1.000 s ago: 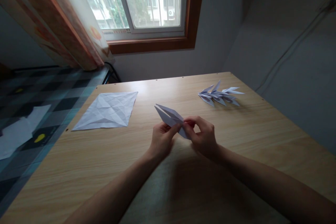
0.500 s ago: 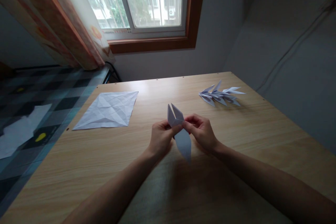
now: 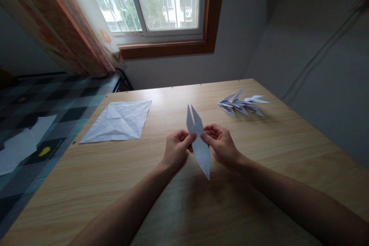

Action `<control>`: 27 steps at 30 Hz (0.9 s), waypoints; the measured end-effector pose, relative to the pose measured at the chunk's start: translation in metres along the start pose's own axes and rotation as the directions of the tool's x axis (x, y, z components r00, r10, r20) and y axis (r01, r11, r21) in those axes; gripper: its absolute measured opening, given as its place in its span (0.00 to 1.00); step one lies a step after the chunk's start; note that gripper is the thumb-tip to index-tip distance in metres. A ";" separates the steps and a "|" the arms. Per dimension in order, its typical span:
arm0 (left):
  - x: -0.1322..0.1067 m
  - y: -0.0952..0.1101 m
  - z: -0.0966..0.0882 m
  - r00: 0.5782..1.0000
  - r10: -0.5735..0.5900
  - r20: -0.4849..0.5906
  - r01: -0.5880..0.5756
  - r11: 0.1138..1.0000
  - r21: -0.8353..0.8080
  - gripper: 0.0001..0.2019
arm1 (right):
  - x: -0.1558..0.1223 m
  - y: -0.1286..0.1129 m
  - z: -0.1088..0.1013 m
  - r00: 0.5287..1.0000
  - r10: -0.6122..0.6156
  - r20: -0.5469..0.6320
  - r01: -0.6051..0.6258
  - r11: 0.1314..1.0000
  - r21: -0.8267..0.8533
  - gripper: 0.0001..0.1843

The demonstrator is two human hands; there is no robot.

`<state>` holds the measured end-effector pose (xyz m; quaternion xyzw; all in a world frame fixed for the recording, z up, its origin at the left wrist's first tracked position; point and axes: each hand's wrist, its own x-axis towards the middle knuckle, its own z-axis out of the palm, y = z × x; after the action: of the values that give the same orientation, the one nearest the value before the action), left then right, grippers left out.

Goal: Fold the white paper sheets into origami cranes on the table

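Observation:
A narrow folded white paper piece (image 3: 198, 146) stands upright above the wooden table (image 3: 259, 153). It has two pointed tips at the top and one long point hanging down. My left hand (image 3: 176, 150) pinches its left edge at the middle. My right hand (image 3: 221, 145) pinches the right edge at the same height. Both hands are closed on the paper, a little above the tabletop.
A creased white square sheet (image 3: 118, 121) lies flat at the table's left. A stack of folded paper pieces with spiky points (image 3: 241, 103) rests at the far right. A bed with a checked cover (image 3: 43, 115) and loose white paper (image 3: 20, 144) stands left of the table. Walls close in behind and right.
The folded piece has been turned from lying slanted to the left to standing upright, its long point now unfolded downward. Both hands stayed in about the same place.

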<state>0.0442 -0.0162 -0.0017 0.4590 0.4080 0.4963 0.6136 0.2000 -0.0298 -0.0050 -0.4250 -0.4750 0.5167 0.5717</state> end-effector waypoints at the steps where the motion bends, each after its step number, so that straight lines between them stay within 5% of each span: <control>1: 0.000 -0.001 0.000 1.000 -0.009 0.011 0.009 1.000 -0.003 0.17 | 0.000 0.000 0.000 1.000 0.004 0.003 -0.004 1.000 0.001 0.17; 8: -0.001 0.001 0.003 0.996 0.084 0.013 -0.083 0.995 -0.049 0.18 | 0.000 -0.002 -0.004 1.000 -0.015 0.003 0.015 1.000 0.022 0.17; 15: -0.001 0.004 -0.002 0.982 0.178 0.058 -0.184 0.974 0.135 0.06 | 0.002 0.000 -0.008 0.990 -0.115 0.084 0.117 0.993 -0.013 0.07; 27: -0.004 0.000 -0.007 0.985 0.034 0.171 -0.031 0.999 -0.021 0.12 | 0.002 0.007 -0.018 0.992 -0.082 0.097 0.083 0.997 -0.002 0.12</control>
<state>0.0371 -0.0189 -0.0034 0.5012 0.3416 0.4685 0.6423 0.2166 -0.0272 -0.0147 -0.3814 -0.5208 0.5111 0.5676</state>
